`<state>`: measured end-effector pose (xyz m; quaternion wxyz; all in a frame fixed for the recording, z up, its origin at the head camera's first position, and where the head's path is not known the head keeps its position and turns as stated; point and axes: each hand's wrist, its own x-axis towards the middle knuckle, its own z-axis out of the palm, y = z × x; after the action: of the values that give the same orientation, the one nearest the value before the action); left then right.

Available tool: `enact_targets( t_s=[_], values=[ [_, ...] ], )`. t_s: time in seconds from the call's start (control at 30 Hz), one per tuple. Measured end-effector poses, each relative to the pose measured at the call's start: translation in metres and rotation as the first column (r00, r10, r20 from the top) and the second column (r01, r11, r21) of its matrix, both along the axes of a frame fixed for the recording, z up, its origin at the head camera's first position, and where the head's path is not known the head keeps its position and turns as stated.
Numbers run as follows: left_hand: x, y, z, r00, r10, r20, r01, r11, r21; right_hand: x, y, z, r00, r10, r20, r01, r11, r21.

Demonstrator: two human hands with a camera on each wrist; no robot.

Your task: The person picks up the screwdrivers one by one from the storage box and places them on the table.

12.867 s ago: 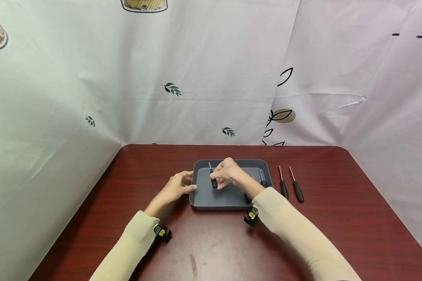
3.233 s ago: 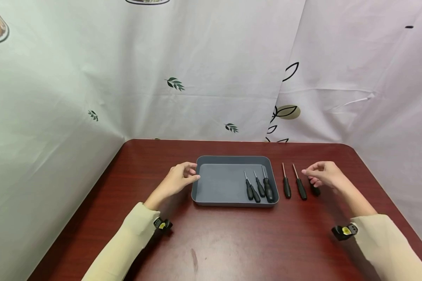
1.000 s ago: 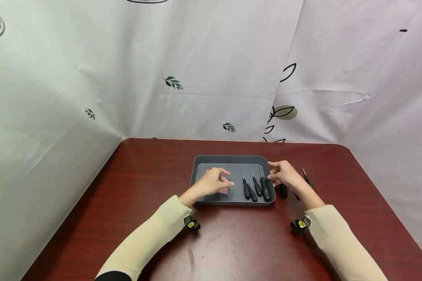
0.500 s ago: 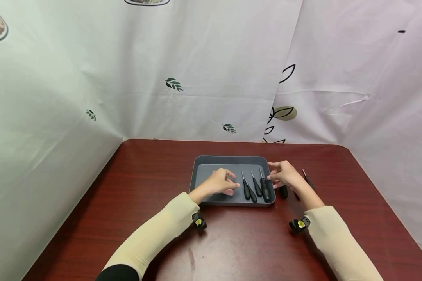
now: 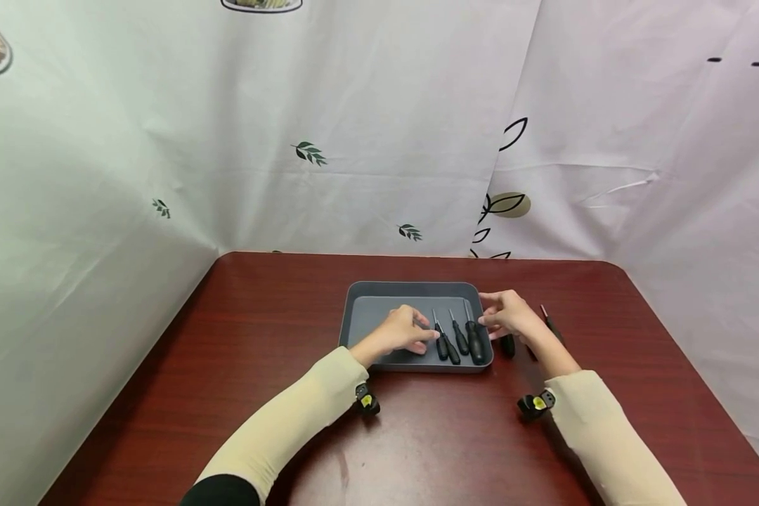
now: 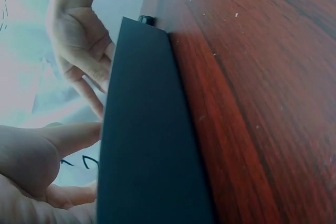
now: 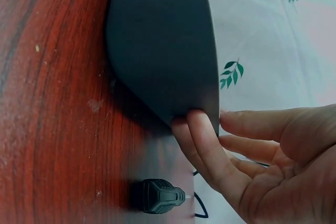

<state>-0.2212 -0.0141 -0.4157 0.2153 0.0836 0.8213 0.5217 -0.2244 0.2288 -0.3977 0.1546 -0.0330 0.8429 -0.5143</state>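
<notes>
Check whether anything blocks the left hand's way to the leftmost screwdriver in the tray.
Nothing visible does: the left hand is over the tray, its fingers close beside the leftmost screwdriver. The right hand holds the tray's right edge, out of the way.

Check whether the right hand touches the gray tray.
Touching. The right wrist view shows the right hand with two fingertips against the outer wall of the gray tray.

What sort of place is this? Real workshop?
Probably a makeshift recording booth, not a workshop: printed white sheeting surrounds a wood-look table, and small devices sit at both wrists. The only tools I can make out are a few screwdrivers.
</notes>
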Motion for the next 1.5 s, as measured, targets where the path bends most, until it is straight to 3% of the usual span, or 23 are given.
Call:
enact_targets(
  t_s=[0.27,0.47,0.73,0.93,1.27,1.5],
  values=[
    [0.003,0.007,-0.005,0.995,-0.008,-0.099,-0.003,0.995,-0.104,-0.003,-0.003,-0.004,1.0,-0.019,0.014,0.019,1.0,0.007],
    [0.002,0.012,-0.007,0.991,-0.007,-0.133,-0.011,0.992,-0.129,-0.004,-0.004,-0.002,1.0,-0.02,0.005,0.02,1.0,0.007],
    [0.001,0.016,-0.008,0.988,0.005,-0.154,-0.028,0.989,-0.146,-0.004,-0.004,-0.002,1.0,-0.021,0.001,0.021,1.0,0.009],
    [-0.001,0.018,-0.012,0.982,-0.021,-0.185,-0.006,0.989,-0.146,-0.004,-0.004,-0.002,1.0,-0.019,-0.006,0.019,1.0,0.01],
    [-0.002,0.02,-0.012,0.985,-0.003,-0.174,-0.017,0.993,-0.114,-0.003,-0.003,-0.002,1.0,-0.017,-0.006,0.017,1.0,0.013],
    [-0.004,0.02,-0.011,0.983,-0.013,-0.185,-0.02,0.985,-0.171,-0.002,-0.002,-0.002,1.0,-0.012,-0.005,0.012,1.0,0.013]
  ],
)
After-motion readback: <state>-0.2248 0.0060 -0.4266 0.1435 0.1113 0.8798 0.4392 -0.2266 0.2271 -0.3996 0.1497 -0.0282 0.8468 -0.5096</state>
